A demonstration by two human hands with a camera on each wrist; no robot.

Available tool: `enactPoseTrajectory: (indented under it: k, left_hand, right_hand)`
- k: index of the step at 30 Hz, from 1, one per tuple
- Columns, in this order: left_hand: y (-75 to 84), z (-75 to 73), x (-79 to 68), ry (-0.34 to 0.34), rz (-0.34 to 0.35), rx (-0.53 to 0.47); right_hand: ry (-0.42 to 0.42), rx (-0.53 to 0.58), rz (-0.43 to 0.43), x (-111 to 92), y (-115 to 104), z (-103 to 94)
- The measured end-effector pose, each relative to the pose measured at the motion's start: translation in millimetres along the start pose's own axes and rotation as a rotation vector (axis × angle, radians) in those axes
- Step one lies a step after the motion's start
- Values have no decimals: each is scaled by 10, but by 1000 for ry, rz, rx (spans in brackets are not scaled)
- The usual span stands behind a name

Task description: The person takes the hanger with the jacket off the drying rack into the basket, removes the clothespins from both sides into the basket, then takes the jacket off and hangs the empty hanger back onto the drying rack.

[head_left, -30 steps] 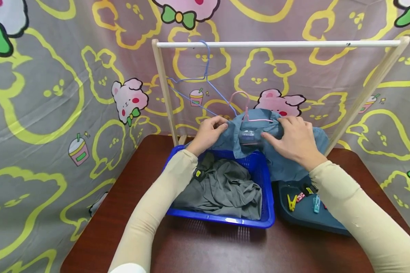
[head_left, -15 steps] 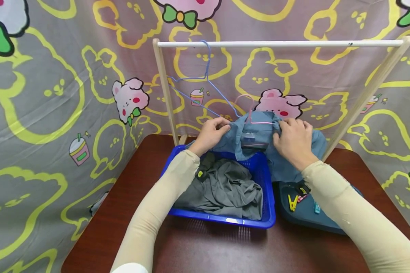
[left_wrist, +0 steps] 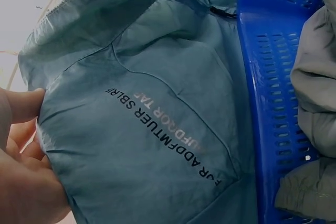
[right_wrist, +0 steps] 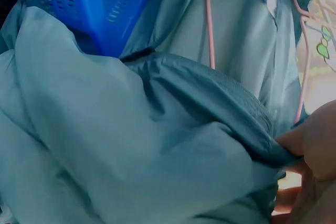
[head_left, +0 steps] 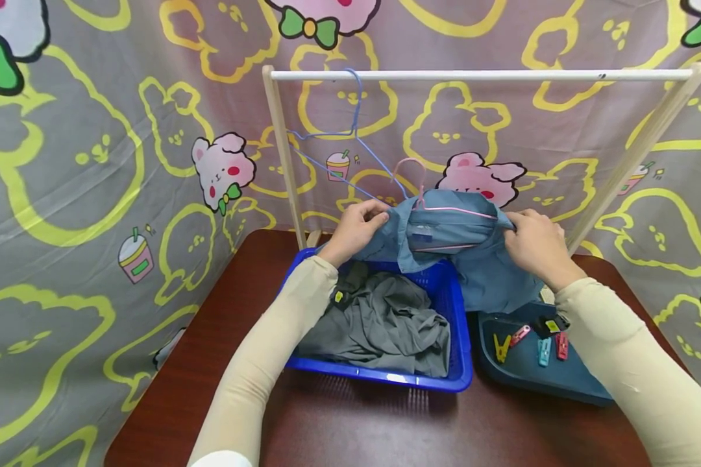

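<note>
A blue-grey jacket (head_left: 491, 279) with printed lettering on its front hangs between my hands, over the back of the blue basket. Inside its opening sits a pink hanger (head_left: 455, 209), its hook standing up above the collar. My left hand (head_left: 359, 227) pinches the jacket's edge on the left, thumb against fingers, as the left wrist view shows. My right hand (head_left: 539, 246) pinches the opposite edge and holds it out to the right. In the right wrist view the pink hanger (right_wrist: 209, 30) runs across the jacket's lining.
A blue basket (head_left: 464, 363) holds a grey garment (head_left: 391, 324). To its right, a dark tray (head_left: 502, 376) carries several clothespins, among them a yellow clothespin (head_left: 501, 348). Behind stands a rack with a white rail (head_left: 473, 75), a blue hanger (head_left: 356, 130) hooked on it.
My right hand has gone from the hanger area to the right, drawing the jacket's edge outward. More of the pink hanger shows inside. My left hand has stayed nearly in place.
</note>
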State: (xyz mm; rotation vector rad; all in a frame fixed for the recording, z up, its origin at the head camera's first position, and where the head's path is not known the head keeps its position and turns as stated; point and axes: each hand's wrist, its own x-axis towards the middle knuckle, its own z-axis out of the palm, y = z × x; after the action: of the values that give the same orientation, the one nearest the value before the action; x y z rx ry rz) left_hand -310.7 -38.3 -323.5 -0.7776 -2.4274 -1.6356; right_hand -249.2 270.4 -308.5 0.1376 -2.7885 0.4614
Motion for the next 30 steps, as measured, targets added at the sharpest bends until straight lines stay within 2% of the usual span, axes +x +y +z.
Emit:
enactPoseTrajectory:
  k: [3, 9, 14, 16, 19, 23, 27, 30]
  left_hand:
    - [-15, -4, 7, 1, -2, -18]
    - [-26, -5, 23, 24, 17, 8]
    - [-23, -10, 38, 27, 34, 56]
    - [-22, -18, 48, 11, 35, 65]
    - [-36, -32, 67, -10, 30, 72]
    - [-60, -37, 74, -4, 13, 78]
    - [-38, -28, 66, 10, 14, 78]
    - [-20, -27, 73, 15, 38, 80]
  right_hand:
    - [-32, 43, 15, -8, 50, -21]
    - [-38, 71, 32, -48, 131, -58]
    - [-57, 60, -35, -52, 206, -88]
    - [-39, 75, -80, -50, 244, -114]
    - [-4, 126, -95, -43, 281, -150]
    - [-8, 163, -26, -24, 260, -163]
    - [-38, 150, 49, -5, 253, -156]
    - [-44, 138, 58, 1, 283, -153]
